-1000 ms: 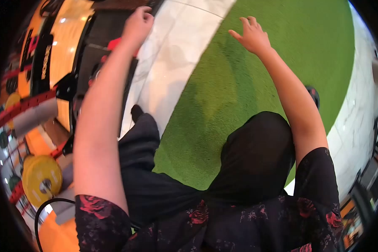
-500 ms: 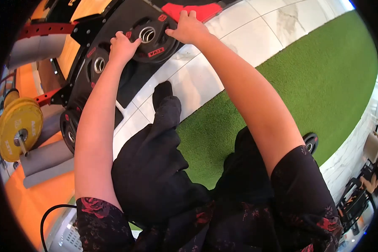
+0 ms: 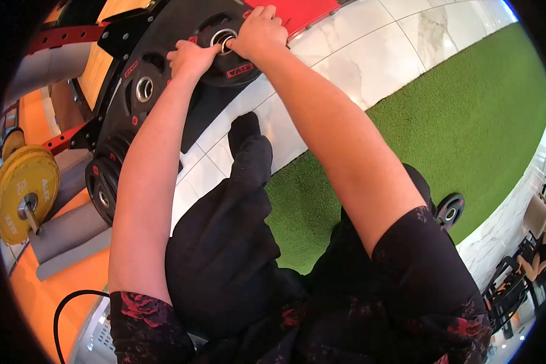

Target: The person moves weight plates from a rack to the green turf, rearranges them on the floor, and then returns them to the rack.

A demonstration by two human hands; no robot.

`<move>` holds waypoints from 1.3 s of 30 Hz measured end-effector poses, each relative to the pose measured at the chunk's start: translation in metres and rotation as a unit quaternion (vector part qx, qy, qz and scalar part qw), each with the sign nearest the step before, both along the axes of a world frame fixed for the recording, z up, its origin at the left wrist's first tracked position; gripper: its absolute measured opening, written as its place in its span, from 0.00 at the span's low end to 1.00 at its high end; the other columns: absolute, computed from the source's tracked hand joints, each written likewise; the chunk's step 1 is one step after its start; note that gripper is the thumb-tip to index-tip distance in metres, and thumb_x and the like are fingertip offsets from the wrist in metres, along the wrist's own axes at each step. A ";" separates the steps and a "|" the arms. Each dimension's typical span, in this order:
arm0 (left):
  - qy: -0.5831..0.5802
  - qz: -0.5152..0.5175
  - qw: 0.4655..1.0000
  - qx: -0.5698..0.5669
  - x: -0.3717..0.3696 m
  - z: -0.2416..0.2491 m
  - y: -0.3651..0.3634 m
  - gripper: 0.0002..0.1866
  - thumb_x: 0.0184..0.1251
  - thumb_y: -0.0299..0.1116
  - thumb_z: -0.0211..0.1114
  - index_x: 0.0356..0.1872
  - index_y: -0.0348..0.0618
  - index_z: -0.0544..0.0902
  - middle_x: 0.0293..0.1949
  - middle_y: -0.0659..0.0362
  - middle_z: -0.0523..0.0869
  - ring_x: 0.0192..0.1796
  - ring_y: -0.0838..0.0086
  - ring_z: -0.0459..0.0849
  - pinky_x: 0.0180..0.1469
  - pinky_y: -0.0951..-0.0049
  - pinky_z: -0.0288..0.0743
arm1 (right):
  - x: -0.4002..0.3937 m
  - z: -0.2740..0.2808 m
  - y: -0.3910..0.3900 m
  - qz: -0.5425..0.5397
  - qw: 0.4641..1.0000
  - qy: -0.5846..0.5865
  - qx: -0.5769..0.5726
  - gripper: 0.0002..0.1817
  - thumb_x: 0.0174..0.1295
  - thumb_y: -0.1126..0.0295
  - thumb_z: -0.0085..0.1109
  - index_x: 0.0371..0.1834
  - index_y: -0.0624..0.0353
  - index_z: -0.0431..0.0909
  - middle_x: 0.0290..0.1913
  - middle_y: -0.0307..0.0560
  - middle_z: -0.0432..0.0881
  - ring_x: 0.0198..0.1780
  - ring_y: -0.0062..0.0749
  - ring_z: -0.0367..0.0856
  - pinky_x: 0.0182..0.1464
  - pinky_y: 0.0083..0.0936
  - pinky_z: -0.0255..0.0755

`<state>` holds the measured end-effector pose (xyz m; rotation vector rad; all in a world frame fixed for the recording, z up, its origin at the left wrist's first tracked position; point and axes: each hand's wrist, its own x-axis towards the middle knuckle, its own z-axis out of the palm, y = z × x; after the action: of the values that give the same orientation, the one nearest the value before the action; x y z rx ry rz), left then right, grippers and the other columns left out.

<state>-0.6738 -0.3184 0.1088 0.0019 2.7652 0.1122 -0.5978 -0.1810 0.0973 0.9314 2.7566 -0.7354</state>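
A black weight plate with red lettering and a metal-ringed centre hole sits at the upper middle, against a black rack. My left hand is closed on its left side, fingers by the outer edge and thumb reaching to the centre ring. On the opposite side my right hand grips the plate, with its thumb beside the ring and its fingers bent over the upper right edge. Parts of the fingertips are hidden. A second black plate with a metal ring sits left of my left forearm.
More black plates stand lower on the rack at left. Yellow plates sit on a bar beyond, near a grey roll. A small black plate lies on green turf. White tiles run beside the rack.
Both hands have closed in on the plate. My right hand has moved inward, its thumb now by the centre ring. The view has shifted slightly; the plate appears to stay in place.
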 end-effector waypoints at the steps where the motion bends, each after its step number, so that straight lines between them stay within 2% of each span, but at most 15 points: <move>1: -0.010 0.024 1.000 0.012 0.000 0.003 0.003 0.59 0.52 0.65 0.80 0.75 0.31 0.64 0.71 0.34 0.71 0.70 0.45 0.79 0.67 0.50 0.78 | 0.004 0.002 0.000 -0.001 1.000 0.013 -0.005 0.59 0.51 0.34 0.78 0.71 0.73 0.64 0.65 0.58 0.73 0.65 0.51 0.81 0.58 0.39 0.84; 2: -0.011 0.015 1.000 0.018 0.002 0.004 0.008 0.59 0.52 0.65 0.80 0.75 0.31 0.64 0.71 0.34 0.71 0.70 0.45 0.79 0.67 0.50 0.78 | 0.010 0.002 0.005 -0.003 1.000 0.026 -0.009 0.57 0.51 0.35 0.79 0.68 0.73 0.65 0.65 0.61 0.74 0.65 0.55 0.82 0.59 0.42 0.84; 6: 0.040 -0.058 0.998 -0.001 0.039 0.023 0.037 0.56 0.51 0.63 0.81 0.73 0.35 0.67 0.69 0.35 0.73 0.67 0.45 0.82 0.65 0.50 0.81 | 0.054 0.017 0.039 0.002 0.999 0.008 -0.034 0.56 0.52 0.36 0.79 0.69 0.72 0.64 0.65 0.61 0.74 0.63 0.52 0.84 0.60 0.42 0.83; 10: 0.060 -0.155 0.986 -0.002 0.069 0.054 0.107 0.57 0.50 0.65 0.80 0.73 0.35 0.66 0.70 0.38 0.72 0.67 0.47 0.83 0.64 0.51 0.81 | 0.106 0.036 0.101 -0.055 0.998 0.015 -0.035 0.58 0.52 0.35 0.78 0.70 0.72 0.63 0.67 0.62 0.72 0.64 0.50 0.84 0.60 0.42 0.82; 14: 0.074 -0.260 0.963 0.018 0.120 0.082 0.200 0.58 0.50 0.68 0.78 0.72 0.35 0.66 0.69 0.39 0.73 0.66 0.48 0.83 0.63 0.51 0.82 | 0.177 0.050 0.176 -0.168 0.983 0.059 -0.037 0.59 0.50 0.35 0.78 0.70 0.74 0.63 0.67 0.63 0.71 0.62 0.54 0.85 0.61 0.41 0.83; 18: 0.083 -0.352 0.928 0.085 0.207 0.069 0.283 0.56 0.50 0.68 0.77 0.69 0.32 0.68 0.68 0.34 0.73 0.66 0.44 0.82 0.65 0.50 0.80 | 0.283 0.054 0.238 -0.261 0.963 0.068 -0.001 0.58 0.49 0.38 0.81 0.69 0.74 0.63 0.66 0.63 0.72 0.62 0.56 0.84 0.61 0.42 0.83; 21: 0.054 -0.389 0.910 0.132 0.288 0.022 0.323 0.55 0.50 0.65 0.79 0.68 0.30 0.68 0.67 0.33 0.73 0.65 0.42 0.82 0.65 0.49 0.80 | 0.377 0.035 0.261 -0.311 0.949 0.041 0.025 0.55 0.51 0.41 0.81 0.70 0.72 0.64 0.67 0.62 0.72 0.64 0.56 0.83 0.62 0.43 0.82; 23: -0.006 -0.398 0.907 0.137 0.357 0.004 0.332 0.55 0.50 0.63 0.80 0.68 0.29 0.67 0.67 0.33 0.72 0.66 0.42 0.81 0.65 0.49 0.79 | 0.445 0.016 0.259 -0.346 0.938 0.013 0.023 0.53 0.52 0.43 0.81 0.69 0.71 0.64 0.67 0.62 0.72 0.65 0.56 0.82 0.63 0.44 0.82; 25: -0.055 -0.414 0.900 0.123 0.423 -0.020 0.330 0.57 0.50 0.61 0.81 0.70 0.28 0.65 0.67 0.32 0.72 0.68 0.43 0.79 0.67 0.49 0.78 | 0.513 -0.009 0.245 -0.363 0.931 -0.006 0.032 0.50 0.52 0.44 0.79 0.64 0.72 0.65 0.64 0.67 0.72 0.61 0.61 0.84 0.59 0.49 0.83; 27: -0.109 -0.425 0.891 0.113 0.479 -0.046 0.321 0.59 0.49 0.58 0.83 0.72 0.27 0.62 0.69 0.31 0.70 0.70 0.42 0.78 0.69 0.49 0.78 | 0.571 -0.027 0.222 -0.404 0.914 -0.035 0.013 0.50 0.52 0.45 0.81 0.65 0.71 0.65 0.64 0.65 0.72 0.62 0.60 0.83 0.61 0.48 0.82; 28: -0.123 -0.420 0.893 0.103 0.504 -0.062 0.312 0.56 0.46 0.56 0.85 0.71 0.33 0.65 0.67 0.38 0.72 0.67 0.46 0.80 0.65 0.49 0.81 | 0.596 -0.035 0.204 -0.427 0.902 -0.062 -0.009 0.50 0.51 0.47 0.82 0.66 0.71 0.65 0.65 0.63 0.72 0.63 0.59 0.82 0.62 0.47 0.82; 30: -0.153 -0.438 0.883 0.071 0.550 -0.076 0.290 0.56 0.47 0.55 0.84 0.71 0.33 0.64 0.67 0.36 0.72 0.68 0.45 0.79 0.66 0.48 0.80 | 0.639 -0.051 0.169 -0.458 0.886 -0.075 -0.024 0.49 0.52 0.49 0.82 0.66 0.71 0.65 0.64 0.63 0.72 0.63 0.59 0.81 0.62 0.48 0.82; 31: -0.167 -0.448 0.877 0.056 0.566 -0.079 0.281 0.56 0.49 0.56 0.84 0.71 0.33 0.64 0.67 0.35 0.71 0.69 0.43 0.78 0.67 0.48 0.79 | 0.654 -0.057 0.156 -0.473 0.876 -0.085 -0.036 0.47 0.53 0.50 0.82 0.65 0.70 0.65 0.64 0.62 0.72 0.63 0.59 0.80 0.62 0.49 0.81; 34: -0.180 -0.463 0.867 0.021 0.595 -0.087 0.260 0.54 0.47 0.54 0.85 0.70 0.36 0.64 0.65 0.38 0.72 0.68 0.45 0.78 0.65 0.47 0.80 | 0.680 -0.074 0.120 -0.497 0.862 -0.092 -0.032 0.47 0.54 0.51 0.81 0.67 0.70 0.65 0.63 0.62 0.71 0.65 0.59 0.77 0.63 0.48 0.80; 39: -0.150 -0.479 0.863 0.055 0.604 -0.091 0.287 0.52 0.49 0.53 0.84 0.70 0.37 0.65 0.66 0.39 0.72 0.68 0.46 0.78 0.66 0.48 0.79 | 0.682 -0.091 0.135 -0.522 0.851 -0.047 0.025 0.47 0.57 0.53 0.78 0.71 0.71 0.63 0.63 0.64 0.70 0.67 0.60 0.74 0.65 0.45 0.79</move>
<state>-0.0702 -0.0315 0.0178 1.2442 2.1406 -0.0012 0.0846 -0.0459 0.0059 2.4229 1.9923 -0.6649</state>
